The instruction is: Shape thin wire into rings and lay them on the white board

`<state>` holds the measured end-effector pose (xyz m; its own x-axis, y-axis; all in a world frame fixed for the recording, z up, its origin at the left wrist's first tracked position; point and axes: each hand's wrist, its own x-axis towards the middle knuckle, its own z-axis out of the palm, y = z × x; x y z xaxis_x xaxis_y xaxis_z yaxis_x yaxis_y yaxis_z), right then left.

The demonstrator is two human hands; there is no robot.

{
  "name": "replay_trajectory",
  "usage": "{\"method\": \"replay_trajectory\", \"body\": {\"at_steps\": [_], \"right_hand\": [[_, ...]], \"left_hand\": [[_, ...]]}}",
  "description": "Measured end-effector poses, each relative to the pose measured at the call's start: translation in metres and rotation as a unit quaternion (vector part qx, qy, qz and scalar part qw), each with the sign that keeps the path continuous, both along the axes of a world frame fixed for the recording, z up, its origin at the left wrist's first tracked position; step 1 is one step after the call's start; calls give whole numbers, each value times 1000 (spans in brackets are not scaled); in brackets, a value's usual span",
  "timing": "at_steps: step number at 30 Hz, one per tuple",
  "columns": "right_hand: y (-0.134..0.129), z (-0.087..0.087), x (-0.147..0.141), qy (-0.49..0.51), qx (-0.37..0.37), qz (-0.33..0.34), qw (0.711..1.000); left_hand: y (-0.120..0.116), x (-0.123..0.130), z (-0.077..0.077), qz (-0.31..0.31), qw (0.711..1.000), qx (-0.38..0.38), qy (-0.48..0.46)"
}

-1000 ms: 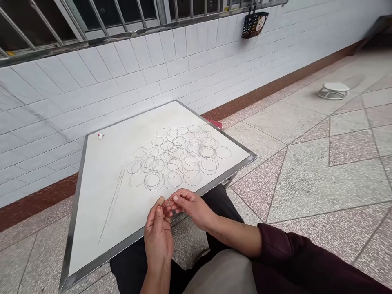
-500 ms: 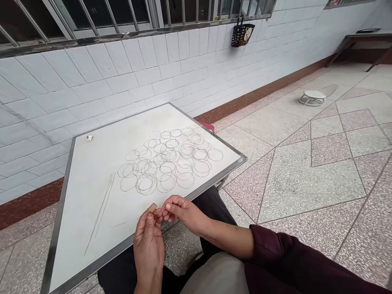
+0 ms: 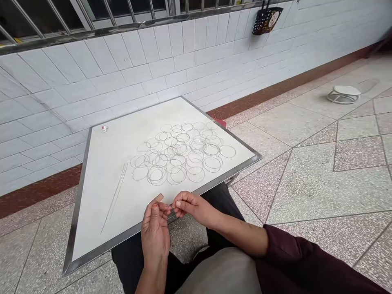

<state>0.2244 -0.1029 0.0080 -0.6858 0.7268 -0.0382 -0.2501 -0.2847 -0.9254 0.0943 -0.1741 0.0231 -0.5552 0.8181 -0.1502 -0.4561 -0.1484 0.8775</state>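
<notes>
My left hand is closed in a pinch at the table's near edge, with a small tan strip standing out above its index finger. Just right of it, my right hand has thumb and fingertips pressed together. A very thin wire seems to run between the two sets of fingertips, though it is hardly visible. Beyond the hands, several thin wire rings lie overlapping on the white table. A few straight wires lie on the left part of the tabletop.
The table has a metal edge. A small white and red object sits near its far left corner. Behind stands a tiled wall with a hanging black basket. A low white stool is on the floor at right.
The camera view has shifted, so the table and rings appear farther right and slightly higher. Both hands keep nearly the same pinching pose, close together at the table edge.
</notes>
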Motion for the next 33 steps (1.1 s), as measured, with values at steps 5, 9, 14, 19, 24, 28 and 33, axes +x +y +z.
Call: {"method": "replay_trajectory", "body": {"at_steps": [5,9,14,19,24,28,33], "right_hand": [[1,0,4,-26,44,36,998],[-2,5,2,28,17,7,999],[-2,5,2,29,23,19,999],[2,5,7,-4,57,45,997],[2,15,14,-37,110,74,990],[1,19,16,-40,130,56,989],[2,24,18,-171,224,68,957]], "left_hand": [[-4,-6,5,-45,997,-30,47],[-6,-8,7,-63,994,-35,79],[-7,-6,7,-67,996,-24,57],[-7,-4,9,-10,1000,16,-14],[-11,-7,14,-80,997,-3,-6],[-13,-10,18,-137,988,-56,47],[-11,-8,18,-151,975,-99,129]]}}
